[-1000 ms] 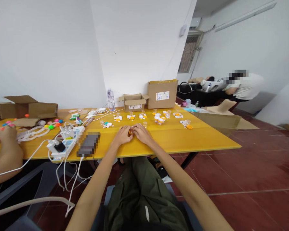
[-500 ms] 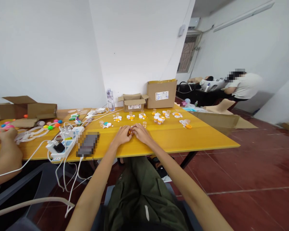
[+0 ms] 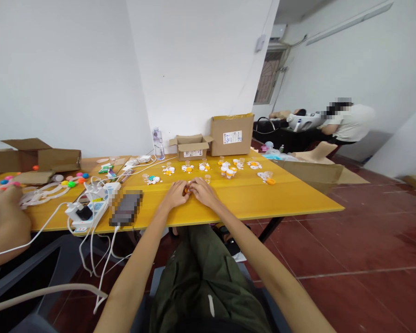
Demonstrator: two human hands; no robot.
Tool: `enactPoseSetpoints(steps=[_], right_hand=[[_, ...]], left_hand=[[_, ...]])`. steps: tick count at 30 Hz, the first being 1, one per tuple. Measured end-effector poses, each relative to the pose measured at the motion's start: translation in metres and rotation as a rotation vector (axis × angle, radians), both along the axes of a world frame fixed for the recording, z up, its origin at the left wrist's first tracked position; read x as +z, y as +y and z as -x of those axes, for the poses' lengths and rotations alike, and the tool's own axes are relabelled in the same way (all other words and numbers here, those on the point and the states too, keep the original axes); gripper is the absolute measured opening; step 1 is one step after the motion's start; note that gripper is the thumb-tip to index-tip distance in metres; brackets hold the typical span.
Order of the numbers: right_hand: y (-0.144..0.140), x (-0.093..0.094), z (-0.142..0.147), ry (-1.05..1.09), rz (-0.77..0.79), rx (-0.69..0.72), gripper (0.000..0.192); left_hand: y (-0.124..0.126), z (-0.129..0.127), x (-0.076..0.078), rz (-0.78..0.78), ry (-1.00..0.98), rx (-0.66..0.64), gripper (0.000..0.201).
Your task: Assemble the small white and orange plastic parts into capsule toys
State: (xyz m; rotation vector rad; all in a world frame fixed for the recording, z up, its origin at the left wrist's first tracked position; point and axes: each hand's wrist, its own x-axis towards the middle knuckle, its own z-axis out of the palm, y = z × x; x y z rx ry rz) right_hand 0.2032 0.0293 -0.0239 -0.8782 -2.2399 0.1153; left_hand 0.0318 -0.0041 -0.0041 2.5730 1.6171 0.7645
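**Both hands pinched on a small orange piece at the near middle of the yellow surface**

Left hand (image 3: 175, 195) and right hand (image 3: 204, 192) resting side by side on the yellow surface (image 3: 291, 196), fingertips meeting over a small orange piece (image 3: 186, 189). Orange piece caught between the two sets of fingertips, mostly hidden, only a sliver showing in the gap. Both hands closed on it, thumbs tucked inward, knuckles up. Exact shape of the piece too small to tell.

Just beyond the hands, a scatter of small white and orange parts (image 3: 228, 170) spread in loose clusters across the surface, one clear cup (image 3: 208, 178) near the right hand. Further back against the wall, a small open cardboard box (image 3: 191, 147) beside a larger closed cardboard box (image 3: 232, 134), with a water bottle (image 3: 158, 143) to their left.

To the left of the hands, a blurred dark device (image 3: 126, 208) and a white power strip (image 3: 90, 206) with trailing cables. At the far left edge, a co-worker's hand (image 3: 7, 198) near coloured balls (image 3: 74, 180). In the background right, another person (image 3: 348, 125) seated.
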Motion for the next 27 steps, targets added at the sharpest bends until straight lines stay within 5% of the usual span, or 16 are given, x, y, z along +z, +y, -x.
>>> enactPoseSetpoints(steps=[27], right_hand=[[0.0007,-0.0003,0.0002,-0.026,-0.002,0.002,0.019]], left_hand=[[-0.0014,0.0001,0.0013,-0.001,-0.004,-0.004,0.018]])
